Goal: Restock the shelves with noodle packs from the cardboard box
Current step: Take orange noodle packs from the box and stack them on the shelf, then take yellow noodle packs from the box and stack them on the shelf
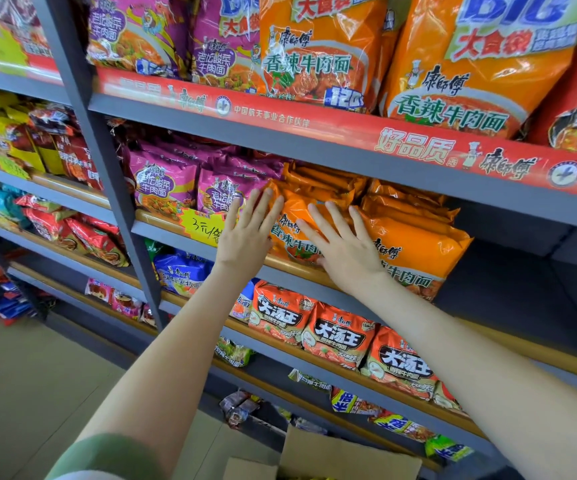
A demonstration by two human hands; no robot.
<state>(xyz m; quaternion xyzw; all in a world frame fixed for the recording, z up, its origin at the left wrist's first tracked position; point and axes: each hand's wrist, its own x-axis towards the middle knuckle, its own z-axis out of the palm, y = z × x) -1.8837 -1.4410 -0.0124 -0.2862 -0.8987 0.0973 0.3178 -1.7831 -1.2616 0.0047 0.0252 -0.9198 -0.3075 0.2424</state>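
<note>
Orange noodle packs [415, 251] are stacked at the front edge of the middle shelf [155, 229], and on them the brand 康师傅 and the flavour 香辣牛肉面 can be read. The left hand [245, 233] is laid flat against the left end of this orange stack, with its fingers straight and slightly spread; the right hand [346, 247] is pressed flat on the front of the packs just beside it, with its fingers fanned wide. Nothing is pinched or gripped by either hand. Both forearms are stretched up and forward from the lower corners of the view. To the left of the orange stack, purple packs [162, 183] marked 老坛酸菜牛肉面 are stood on the same shelf, and a yellow handwritten price tag [199, 226] reading 3元 is fixed to the shelf lip. On the red strip [415, 145] along the shelf above, 好品质, 康师傅 and 中国航天事业合作伙伴 are printed. Above it, large orange bags [470, 64] bearing BIG, 大食袋 and 香辣牛肉面 are displayed. On the shelf below, packs [342, 334] labelled 大汤王 are lined up. The cardboard box [346, 452] is seen open on the floor, at the foot of the shelves.
</note>
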